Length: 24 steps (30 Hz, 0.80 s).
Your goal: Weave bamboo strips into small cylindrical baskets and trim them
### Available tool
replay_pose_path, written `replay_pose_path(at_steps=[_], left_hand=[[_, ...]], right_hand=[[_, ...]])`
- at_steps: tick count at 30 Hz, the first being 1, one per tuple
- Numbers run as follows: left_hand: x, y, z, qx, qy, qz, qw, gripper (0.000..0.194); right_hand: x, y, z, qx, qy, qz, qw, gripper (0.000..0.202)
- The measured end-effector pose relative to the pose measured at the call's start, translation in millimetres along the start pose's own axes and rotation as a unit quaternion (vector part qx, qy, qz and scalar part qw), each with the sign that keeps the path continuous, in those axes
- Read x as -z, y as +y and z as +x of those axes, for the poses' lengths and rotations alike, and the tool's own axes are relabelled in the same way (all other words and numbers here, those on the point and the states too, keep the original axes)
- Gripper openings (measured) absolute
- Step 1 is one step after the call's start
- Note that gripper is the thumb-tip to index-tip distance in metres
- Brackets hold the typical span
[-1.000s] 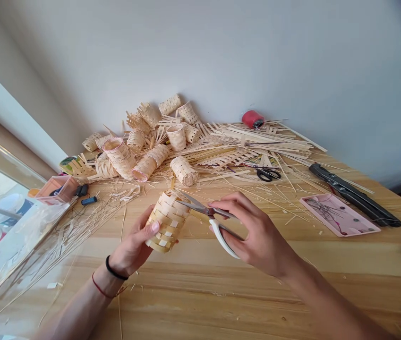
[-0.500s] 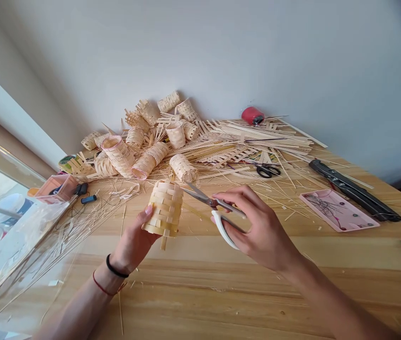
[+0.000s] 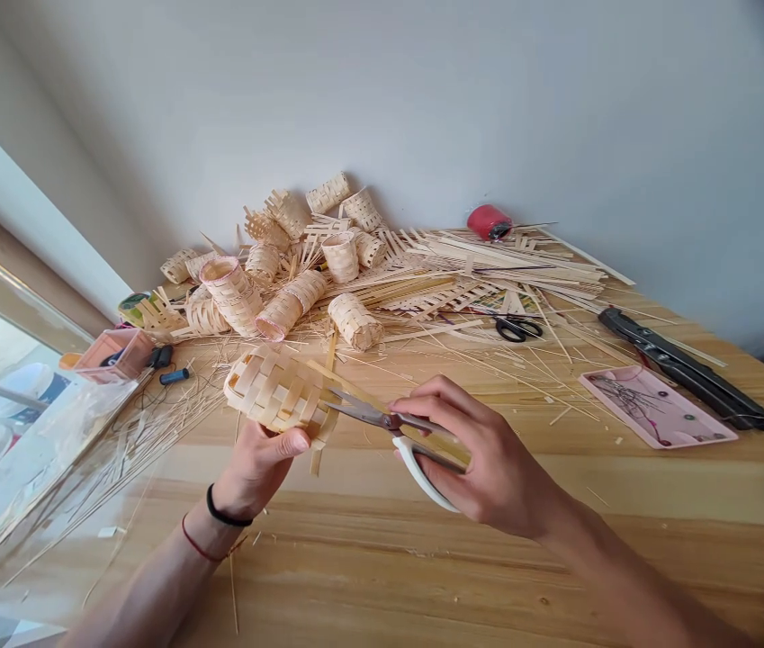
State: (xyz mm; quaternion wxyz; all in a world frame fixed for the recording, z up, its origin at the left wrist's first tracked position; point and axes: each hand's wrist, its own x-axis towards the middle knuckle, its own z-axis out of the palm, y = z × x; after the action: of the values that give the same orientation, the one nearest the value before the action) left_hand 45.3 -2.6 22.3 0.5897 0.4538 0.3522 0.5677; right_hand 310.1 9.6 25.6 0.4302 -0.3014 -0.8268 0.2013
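My left hand (image 3: 260,472) holds a small woven basket (image 3: 277,391), tilted on its side with its right end toward the scissors. Loose strips stick out at that end, one upward and one downward. In my right hand (image 3: 489,450) are scissors (image 3: 391,421) with a white lower handle, my fingers through the loops. Their blades are slightly apart, and the tips reach the right edge of the basket. A yellowish strip runs from that edge toward my right hand, behind the scissors.
Woven baskets (image 3: 355,321) and loose strips (image 3: 523,265) are heaped at the back. Black scissors (image 3: 518,329), a red spool (image 3: 488,221), a pink tray (image 3: 658,409) and a long black tool (image 3: 692,373) lie rightward. A pink box (image 3: 115,355) and blue spool (image 3: 175,376) stand left.
My left hand has turned the basket from nearly upright onto its side, its far end swinging left. The scissors have moved slightly left and down, their tips now at the basket's edge.
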Motion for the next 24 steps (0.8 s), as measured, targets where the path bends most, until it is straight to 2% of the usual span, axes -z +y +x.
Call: replay_pose_path(at_steps=[5, 11, 17, 24], left_hand=[[2.6, -4.2, 0.7, -0.018, 0.014, 0.029, 0.999, 0.084], [6.6, -7.1, -0.3, -0.025, 0.042, 0.075, 0.996, 0.082], [5.4, -7.1, 0.3, -0.035, 0.045, 0.055, 0.997, 0.081], [5.3, -7.1, 0.9, -0.025, 0.055, 0.058, 0.996, 0.078]], right_hand=[[-1.0, -1.4, 0.2, 0.011, 0.012, -0.005, 1.0, 0.032], [0.8, 0.5, -0.3, 0.003, -0.004, -0.007, 1.0, 0.031], [5.9, 0.6, 0.2, -0.002, 0.014, -0.052, 0.999, 0.034], [4.0, -1.3, -0.3, -0.009, 0.001, -0.024, 1.0, 0.035]])
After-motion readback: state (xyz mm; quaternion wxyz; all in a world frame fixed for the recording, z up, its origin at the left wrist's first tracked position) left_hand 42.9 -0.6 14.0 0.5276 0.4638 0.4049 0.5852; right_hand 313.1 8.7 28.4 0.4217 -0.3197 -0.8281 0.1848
